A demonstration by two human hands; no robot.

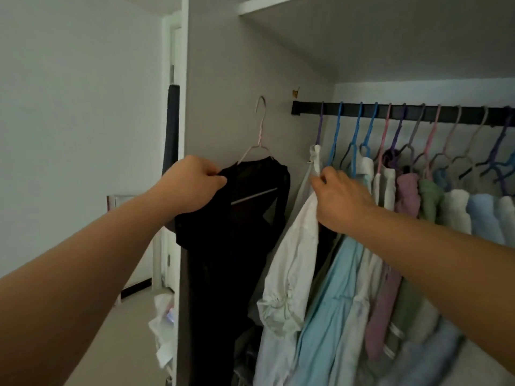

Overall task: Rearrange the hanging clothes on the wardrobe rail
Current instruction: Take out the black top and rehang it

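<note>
My left hand (192,183) pinches the shoulder of a black garment (237,232) on a pale wire hanger (260,135). That hanger is off the black rail (306,107), held up to the left of the rail's end. My right hand (341,197) grips the white garment (289,271), the leftmost one on the rail, at its shoulder just below its purple hanger (319,129). To the right hang several more garments: light blue (334,288), white, mauve (407,195), green and pale ones on coloured hangers.
The wardrobe's grey side panel (223,79) stands close behind the black garment, with a shelf (362,37) above the rail. A small brass hook (296,92) sits on the panel near the rail end. A white plastic bag (164,330) lies on the floor at the left.
</note>
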